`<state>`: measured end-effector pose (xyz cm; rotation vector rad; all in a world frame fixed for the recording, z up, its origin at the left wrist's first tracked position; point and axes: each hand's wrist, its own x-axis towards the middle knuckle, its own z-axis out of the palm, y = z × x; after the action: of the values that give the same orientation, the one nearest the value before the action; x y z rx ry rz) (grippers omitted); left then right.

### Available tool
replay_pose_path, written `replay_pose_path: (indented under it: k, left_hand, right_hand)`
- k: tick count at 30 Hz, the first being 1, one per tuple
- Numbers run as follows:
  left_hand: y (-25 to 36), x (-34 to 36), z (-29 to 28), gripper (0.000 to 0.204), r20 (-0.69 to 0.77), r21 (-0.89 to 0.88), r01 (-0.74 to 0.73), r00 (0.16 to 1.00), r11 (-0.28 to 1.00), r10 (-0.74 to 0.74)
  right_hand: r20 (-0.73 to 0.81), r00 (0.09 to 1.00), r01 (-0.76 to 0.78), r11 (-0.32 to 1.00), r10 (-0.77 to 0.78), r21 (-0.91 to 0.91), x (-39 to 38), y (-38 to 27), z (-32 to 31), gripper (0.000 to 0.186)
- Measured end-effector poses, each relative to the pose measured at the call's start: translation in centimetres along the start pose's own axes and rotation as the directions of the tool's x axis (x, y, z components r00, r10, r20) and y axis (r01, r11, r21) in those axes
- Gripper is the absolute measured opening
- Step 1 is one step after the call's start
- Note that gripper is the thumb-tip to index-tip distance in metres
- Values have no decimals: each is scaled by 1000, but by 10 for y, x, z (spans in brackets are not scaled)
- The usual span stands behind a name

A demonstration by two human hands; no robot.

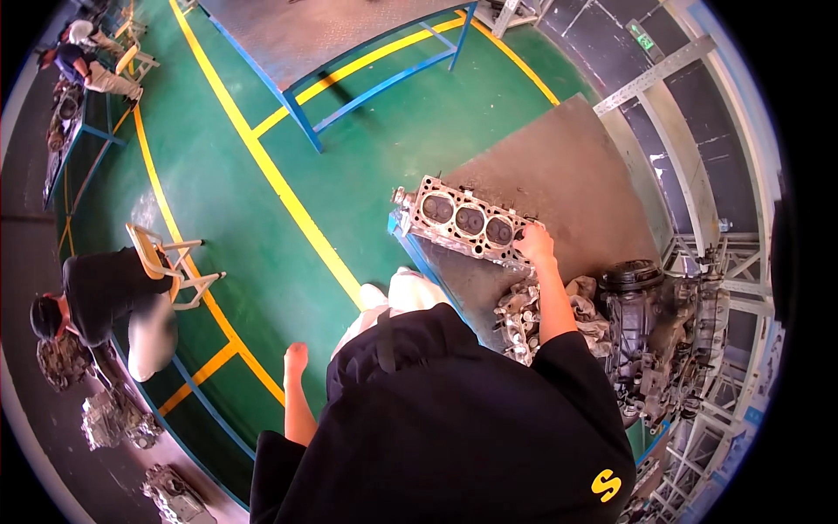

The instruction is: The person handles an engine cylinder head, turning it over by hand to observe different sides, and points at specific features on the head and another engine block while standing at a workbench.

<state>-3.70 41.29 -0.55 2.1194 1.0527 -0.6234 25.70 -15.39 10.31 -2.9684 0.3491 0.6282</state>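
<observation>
A grey metal cylinder head (465,220) lies at the near left corner of the metal-topped bench, its round chambers facing up. My right hand (534,243) grips its right end, with the fingers curled over the edge and partly hidden. My left hand (297,358) hangs low at my left side, away from the bench. It looks curled closed and nothing shows in it. Just nearer than the cylinder head sits a dirty metal engine part (518,321).
Crumpled cloth (590,314) and a large engine assembly (650,336) crowd the bench's right side. Ahead stands another blue-legged table (323,35). To my left, a person (100,297) bends beside a wooden-seated chair (153,253), near a bench holding engine parts (113,417). Farther back, more people sit.
</observation>
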Motion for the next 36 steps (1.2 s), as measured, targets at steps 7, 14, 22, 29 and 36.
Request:
replay_pose_path:
  k: [7,14,22,29,36]
  left_hand:
    - [27,18,-14,32,-7,-193,-25,1000,981,25]
    - [-1,13,-18,30,19,-68,-59,998,996,60]
    - [-4,42,-27,35,241,143,-44,970,989,9]
    - [166,39,-44,33,33,190,-259,966,947,257]
    - [151,43,-24,31,116,102,-309,948,946,297]
  right_hand:
    - [-97,994,63,997,-58,53,-1,9,11,35]
    - [-88,990,115,991,-109,66,6,12,2,36]
    - [-54,965,258,909,-255,328,11,-17,-6,29]
    - [-232,947,277,932,-224,232,-1,-43,20,27]
    - [-204,943,290,950,-264,114,10,-48,20,31]
